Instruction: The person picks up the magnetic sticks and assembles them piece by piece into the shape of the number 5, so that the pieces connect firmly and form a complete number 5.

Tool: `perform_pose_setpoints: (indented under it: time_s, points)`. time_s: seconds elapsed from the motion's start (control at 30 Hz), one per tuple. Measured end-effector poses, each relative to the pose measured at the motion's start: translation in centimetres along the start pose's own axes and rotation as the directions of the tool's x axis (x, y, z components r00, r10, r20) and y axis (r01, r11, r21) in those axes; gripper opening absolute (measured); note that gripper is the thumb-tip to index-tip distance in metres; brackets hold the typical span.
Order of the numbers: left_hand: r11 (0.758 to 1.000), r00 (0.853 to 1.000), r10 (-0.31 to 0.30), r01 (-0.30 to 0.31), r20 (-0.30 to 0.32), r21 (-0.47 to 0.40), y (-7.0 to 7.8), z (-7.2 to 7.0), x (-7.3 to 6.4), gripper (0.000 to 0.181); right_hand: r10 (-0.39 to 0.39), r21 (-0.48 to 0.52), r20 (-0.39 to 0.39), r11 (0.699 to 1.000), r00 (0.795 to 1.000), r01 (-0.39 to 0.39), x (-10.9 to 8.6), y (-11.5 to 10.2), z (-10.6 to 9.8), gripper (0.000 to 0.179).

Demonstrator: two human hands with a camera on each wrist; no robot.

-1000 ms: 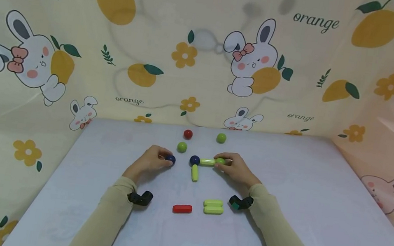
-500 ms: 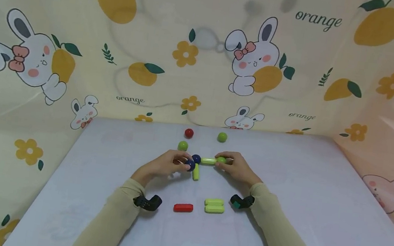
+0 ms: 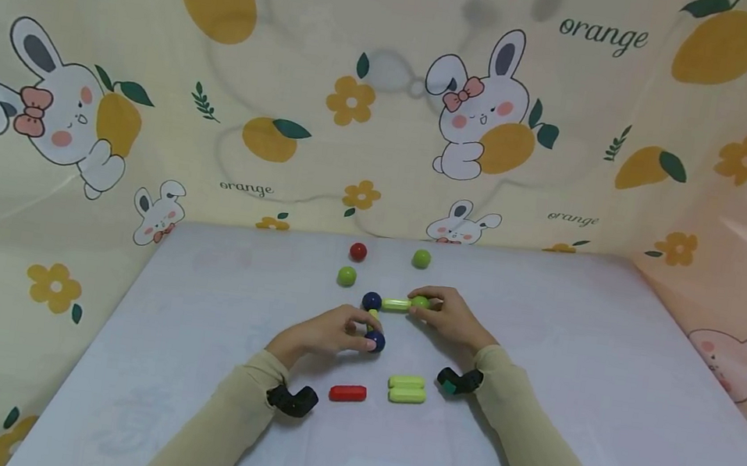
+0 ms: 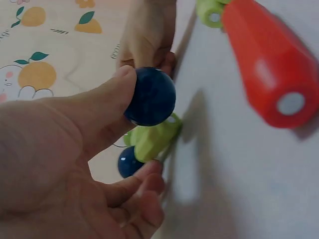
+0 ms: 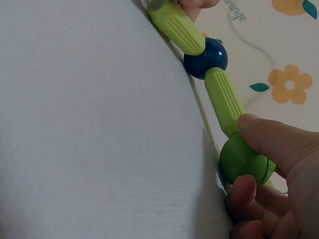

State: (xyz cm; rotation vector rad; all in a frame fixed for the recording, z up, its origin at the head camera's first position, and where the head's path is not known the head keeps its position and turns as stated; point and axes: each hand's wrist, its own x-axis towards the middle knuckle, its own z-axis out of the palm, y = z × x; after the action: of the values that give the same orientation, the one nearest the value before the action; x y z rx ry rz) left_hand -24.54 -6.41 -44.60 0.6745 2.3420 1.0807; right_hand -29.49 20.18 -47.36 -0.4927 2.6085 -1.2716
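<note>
My left hand (image 3: 330,331) pinches a dark blue ball (image 4: 151,97) between thumb and fingers, close to the near end of a light green rod (image 5: 177,30). That rod's white end disc shows beside the ball in the left wrist view. Its far end meets a second dark blue ball (image 3: 372,300), which forms a corner. From this corner another light green rod (image 3: 395,305) runs right to a green ball (image 5: 241,157). My right hand (image 3: 449,315) holds the green ball, the thumb lying where rod and ball meet. Left fingers partly cover the first rod in the head view.
Toward the back of the white table (image 3: 542,350) lie a red ball (image 3: 358,251) and two green balls, one at right (image 3: 421,259), the other nearer (image 3: 347,276). In front are a red rod (image 3: 348,393) and two light green rods (image 3: 406,396) side by side.
My left hand has carried its blue ball right, past the corner ball, then toward me to the near end of the rod. My right hand keeps its hold on the green ball.
</note>
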Motion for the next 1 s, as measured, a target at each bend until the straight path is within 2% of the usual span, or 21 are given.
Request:
perform_pose_setpoints:
  time_s: [0.2, 0.47, 0.7, 0.83, 1.0]
  points:
    - [0.998, 0.999, 0.028, -0.026, -0.034, 0.06, -0.34, 0.46, 0.05, 0.028, 0.018, -0.001, 0.003, 1.0, 1.0, -0.018, 0.09, 0.07, -0.02, 0.034]
    - [0.995, 0.999, -0.037, 0.039, -0.024, 0.087, 0.2, 0.56, -0.44, 0.041, 0.017, 0.005, 0.004, 1.0, 1.0, -0.017, -0.07, 0.1, 0.02, 0.035]
    - [0.992, 0.999, -0.012, 0.016, -0.035, 0.128, -0.03, 0.71, -0.3, 0.044, 0.016, -0.007, 0.004, 1.0, 1.0, -0.016, 0.16, 0.27, 0.15, 0.035]
    - [0.993, 0.999, -0.012, 0.018, -0.05, 0.114, -0.23, 0.83, -0.12, 0.044, 0.001, -0.022, 0.003, 1.0, 1.0, -0.001, 0.1, 0.24, 0.16, 0.035]
    - [0.996, 0.998, -0.018, 0.023, -0.068, 0.081, -0.04, 0.83, -0.19, 0.044, 0.032, -0.004, -0.001, 0.999, 0.999, -0.032, 0.0, -0.06, 0.17, 0.035]
